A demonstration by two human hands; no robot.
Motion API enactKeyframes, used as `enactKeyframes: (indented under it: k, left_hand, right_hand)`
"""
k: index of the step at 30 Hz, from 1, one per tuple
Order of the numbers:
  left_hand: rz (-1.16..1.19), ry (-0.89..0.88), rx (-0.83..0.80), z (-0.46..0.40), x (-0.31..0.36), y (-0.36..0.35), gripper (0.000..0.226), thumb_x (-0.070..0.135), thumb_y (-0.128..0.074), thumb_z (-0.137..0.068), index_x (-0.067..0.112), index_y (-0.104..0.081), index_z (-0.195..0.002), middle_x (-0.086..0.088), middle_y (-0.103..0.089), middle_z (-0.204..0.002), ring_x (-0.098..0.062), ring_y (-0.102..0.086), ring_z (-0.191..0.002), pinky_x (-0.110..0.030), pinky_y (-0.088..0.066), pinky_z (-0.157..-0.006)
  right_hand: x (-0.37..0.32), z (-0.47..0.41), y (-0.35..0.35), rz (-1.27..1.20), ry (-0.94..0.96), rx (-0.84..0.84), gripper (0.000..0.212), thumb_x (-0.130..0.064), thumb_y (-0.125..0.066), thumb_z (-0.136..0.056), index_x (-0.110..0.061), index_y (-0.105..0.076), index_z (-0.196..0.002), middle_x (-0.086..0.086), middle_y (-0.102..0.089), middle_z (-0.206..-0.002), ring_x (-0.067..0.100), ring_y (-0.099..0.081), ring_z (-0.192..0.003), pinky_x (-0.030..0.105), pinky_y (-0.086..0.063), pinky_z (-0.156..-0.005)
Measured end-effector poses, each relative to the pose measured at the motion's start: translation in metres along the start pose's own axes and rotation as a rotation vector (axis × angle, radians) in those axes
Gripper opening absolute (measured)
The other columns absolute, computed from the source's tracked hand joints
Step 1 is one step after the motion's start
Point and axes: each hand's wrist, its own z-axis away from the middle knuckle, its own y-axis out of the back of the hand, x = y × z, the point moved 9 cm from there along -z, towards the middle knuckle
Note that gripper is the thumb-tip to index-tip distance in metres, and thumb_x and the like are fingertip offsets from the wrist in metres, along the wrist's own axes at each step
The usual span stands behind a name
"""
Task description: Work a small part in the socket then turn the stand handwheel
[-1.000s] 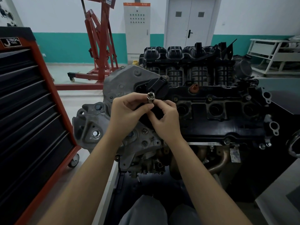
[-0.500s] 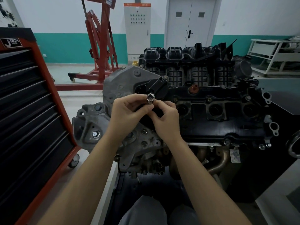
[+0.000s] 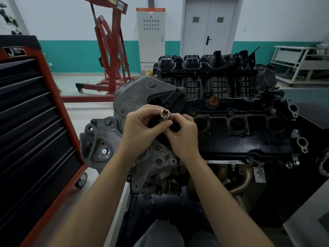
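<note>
Hands on a small metal socket over the engine

Fingers of my left hand (image 3: 142, 127) curl round a small shiny metal socket (image 3: 165, 114), the thumb lying along its lower side. My right hand (image 3: 185, 134) comes in from the other side, its fingertips pinching the same piece near its base. The socket stands roughly upright between the two hands, its open end facing up toward me, held just above the engine (image 3: 222, 132) and not touching it as far as I can tell.

Just behind the socket sits a black round cap (image 3: 173, 102) on the engine's top cover. To the right of my hands run three round wells (image 3: 236, 124) in the dark cover, with an orange-brown plug (image 3: 214, 100) above them. The black ribbed manifold (image 3: 204, 68) rises at the back. Under my left wrist lies the grey cast metal end cover (image 3: 106, 139) with its bolts.

Farther left stands a red and black tool cabinet (image 3: 32, 131) on wheels. Across the floor are a red engine crane (image 3: 110, 56), a grey electrical cabinet (image 3: 151, 36) and a grey double door (image 3: 208, 27).
</note>
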Motion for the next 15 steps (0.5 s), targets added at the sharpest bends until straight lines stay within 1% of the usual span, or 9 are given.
enactKeyframes:
  k: [1,3,6,7,8,10,12,13,15]
  left_hand:
    - [-0.023,-0.016,0.003,0.0001,0.0008,0.0004,0.026,-0.006,-0.078,-0.073,0.01,-0.07,-0.092,-0.009,-0.07,-0.093,-0.025,-0.069,-0.091,-0.034,-0.055,-0.085]
    - [-0.02,-0.012,0.015,-0.0001,-0.0003,0.0018,0.023,-0.002,-0.079,-0.072,0.008,-0.07,-0.09,-0.01,-0.071,-0.089,-0.024,-0.07,-0.087,-0.034,-0.056,-0.083]
    - [0.032,0.02,0.028,-0.001,-0.0015,0.0023,0.029,-0.008,-0.074,-0.075,0.013,-0.071,-0.094,0.003,-0.075,-0.089,-0.016,-0.071,-0.089,-0.026,-0.055,-0.083]
    - [0.05,0.032,0.031,-0.001,-0.0021,0.0026,0.033,-0.011,-0.072,-0.076,0.016,-0.071,-0.095,0.007,-0.075,-0.089,-0.013,-0.071,-0.09,-0.024,-0.055,-0.083]
    - [0.064,0.04,0.03,-0.001,-0.0024,0.0027,0.035,-0.013,-0.07,-0.077,0.017,-0.07,-0.096,0.009,-0.075,-0.089,-0.012,-0.071,-0.09,-0.023,-0.055,-0.083]
    - [0.058,0.037,0.014,-0.0009,-0.0018,0.0018,0.034,-0.013,-0.07,-0.077,0.015,-0.071,-0.097,0.006,-0.075,-0.091,-0.015,-0.071,-0.092,-0.026,-0.055,-0.084]
    - [0.002,0.008,-0.001,-0.0008,0.0,0.0009,0.026,-0.009,-0.075,-0.075,0.008,-0.072,-0.095,-0.004,-0.074,-0.092,-0.02,-0.07,-0.091,-0.031,-0.056,-0.085]
    - [-0.022,-0.003,0.008,-0.0009,0.0006,0.0015,0.023,-0.007,-0.077,-0.074,0.006,-0.071,-0.092,-0.008,-0.072,-0.09,-0.021,-0.07,-0.088,-0.031,-0.056,-0.083]
    - [-0.016,0.001,0.049,-0.0004,-0.0006,0.0046,0.021,-0.003,-0.08,-0.071,0.008,-0.071,-0.086,-0.009,-0.071,-0.085,-0.019,-0.07,-0.082,-0.028,-0.055,-0.079]
  right_hand:
    - [-0.0006,0.0002,0.0004,-0.002,0.006,0.005,0.017,-0.017,-0.074,-0.081,-0.017,-0.072,-0.099,-0.011,-0.069,-0.09,0.024,-0.051,-0.108,0.021,-0.041,-0.088]
    - [-0.0021,0.0006,-0.0001,-0.008,0.013,-0.002,0.017,-0.019,-0.073,-0.081,-0.019,-0.071,-0.098,-0.012,-0.069,-0.092,0.02,-0.051,-0.108,0.024,-0.042,-0.089]
    - [-0.0054,0.0011,-0.001,0.009,0.06,-0.016,0.027,-0.02,-0.071,-0.083,-0.018,-0.069,-0.109,-0.016,-0.065,-0.101,-0.003,-0.045,-0.109,0.027,-0.041,-0.094]
    - [-0.0041,0.001,-0.0017,0.013,0.055,-0.021,0.03,-0.019,-0.071,-0.083,-0.017,-0.068,-0.113,-0.014,-0.065,-0.101,-0.003,-0.045,-0.11,0.027,-0.04,-0.095]
    - [-0.0013,0.0005,-0.0022,0.006,0.03,-0.026,0.032,-0.018,-0.071,-0.084,-0.017,-0.068,-0.115,-0.011,-0.066,-0.099,0.005,-0.047,-0.112,0.028,-0.041,-0.095]
    - [0.0022,-0.0001,-0.0021,-0.02,-0.009,-0.026,0.029,-0.016,-0.072,-0.084,-0.016,-0.07,-0.112,-0.008,-0.066,-0.093,0.022,-0.049,-0.112,0.034,-0.045,-0.094]
    - [0.0007,-0.0001,-0.0011,-0.019,-0.003,-0.013,0.022,-0.016,-0.073,-0.082,-0.017,-0.072,-0.104,-0.01,-0.068,-0.09,0.024,-0.051,-0.11,0.035,-0.045,-0.092]
    - [-0.0001,0.0,-0.0007,-0.017,-0.002,-0.007,0.019,-0.017,-0.073,-0.081,-0.019,-0.072,-0.1,-0.011,-0.068,-0.09,0.023,-0.051,-0.11,0.032,-0.045,-0.091]
    - [-0.0008,0.0003,-0.0007,-0.017,-0.005,-0.004,0.018,-0.02,-0.074,-0.08,-0.021,-0.071,-0.098,-0.015,-0.067,-0.089,0.021,-0.05,-0.11,0.027,-0.043,-0.089]
